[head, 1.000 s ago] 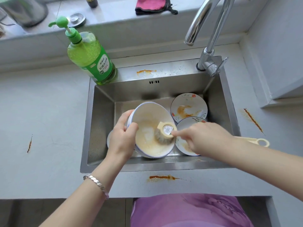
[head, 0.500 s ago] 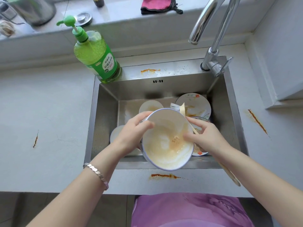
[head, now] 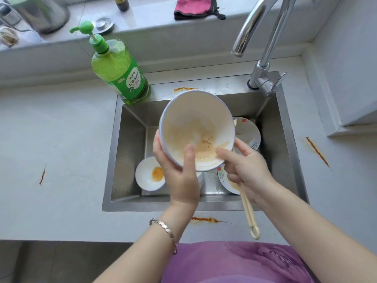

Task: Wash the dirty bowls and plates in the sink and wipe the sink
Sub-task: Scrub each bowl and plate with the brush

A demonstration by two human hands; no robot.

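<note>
A large white bowl with a yellowish soapy film hangs tilted above the steel sink. My left hand grips its near rim, thumb inside. My right hand holds the cream handle of a dish brush and touches the bowl's right rim with thumb and forefinger; the brush head is hidden behind the bowl. In the basin lie a small white bowl with an orange smear, a patterned plate at the back right, and another patterned plate partly under my right hand.
A green dish soap pump bottle stands at the sink's back left corner. The chrome faucet arches over the back right. Orange stains mark the counter and sink rim. A pink cloth, a metal pot and a lid sit on the ledge.
The bowl has been lifted higher above the sink and tilted toward me. The brush left the bowl's inside; its head now sits behind the bowl while my right hand touches the rim.
</note>
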